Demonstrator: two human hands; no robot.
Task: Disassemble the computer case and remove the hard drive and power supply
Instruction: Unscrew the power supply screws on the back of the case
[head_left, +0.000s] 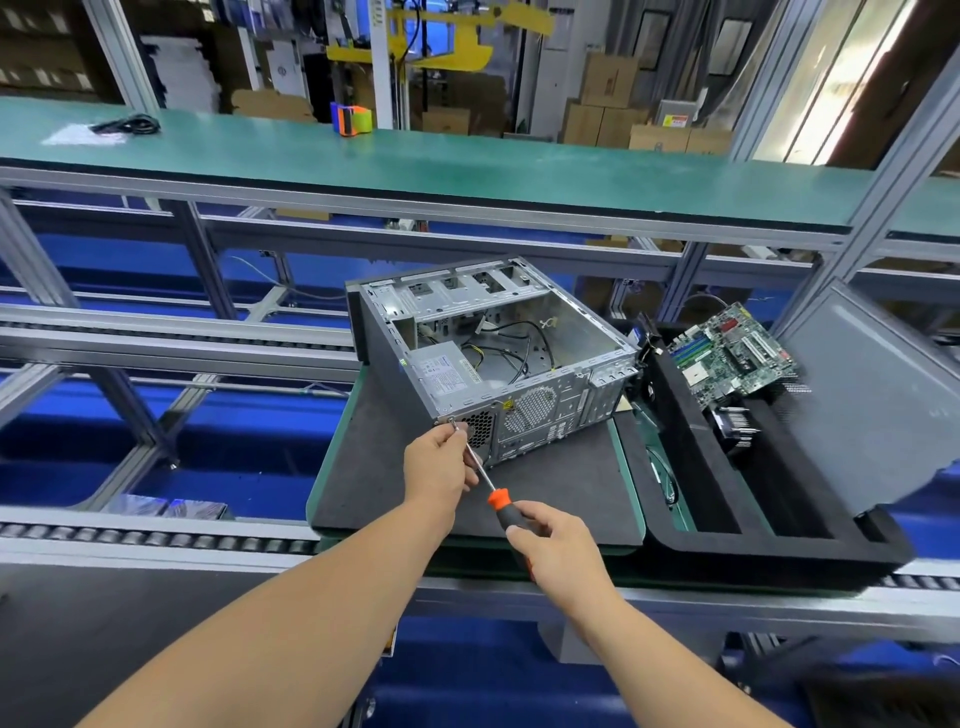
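Observation:
An open grey computer case (566, 410) lies on its side on a dark mat (374, 478), rear panel towards me. Inside its near left corner sits the silver power supply (445, 375), with loose cables (511, 348) behind it. My right hand (558, 553) grips the orange and black handle of a screwdriver (500, 501). Its shaft runs up and left to the case's near left rear corner. There my left hand (439, 467) pinches a small screw (454, 425) at the tip. No hard drive shows in the bays.
A black foam tray (691, 462) to the right holds a green motherboard (732, 353) and other parts. A grey side panel (878, 405) leans at its far right. Roller rails (156, 540) run along the near edge. A green shelf (415, 150) spans the back.

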